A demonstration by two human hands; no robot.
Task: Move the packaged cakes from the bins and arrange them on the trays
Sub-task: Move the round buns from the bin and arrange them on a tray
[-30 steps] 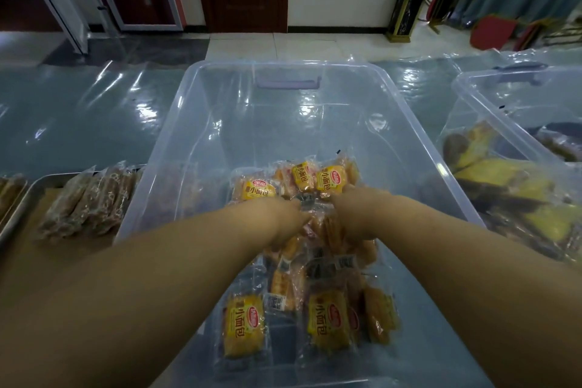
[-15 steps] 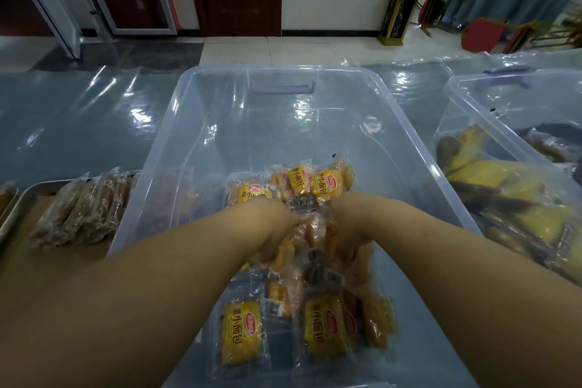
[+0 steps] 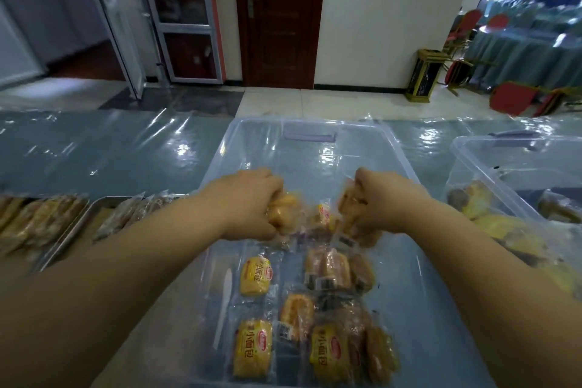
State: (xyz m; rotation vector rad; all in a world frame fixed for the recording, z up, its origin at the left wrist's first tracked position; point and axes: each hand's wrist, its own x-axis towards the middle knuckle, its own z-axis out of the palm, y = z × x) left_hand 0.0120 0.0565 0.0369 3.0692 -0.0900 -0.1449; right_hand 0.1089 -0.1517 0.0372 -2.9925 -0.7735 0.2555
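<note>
Plastic-sheeted table [image 3: 110, 151], clear bin [image 3: 315, 161]; left hand [image 3: 248, 201] and right hand [image 3: 384, 198] fingers clutch packaged cakes [image 3: 285, 211].

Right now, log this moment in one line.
left hand: grips packaged cakes | right hand: grips packaged cakes | position: over clear bin

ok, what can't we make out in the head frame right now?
All head view.
- Cake count per grip: left hand and right hand cover the packaged cakes; motion blur.
- Trays: cut by the left edge, blurred.
- Right bin contents: cut by the right edge, behind its cloudy wall.
</note>
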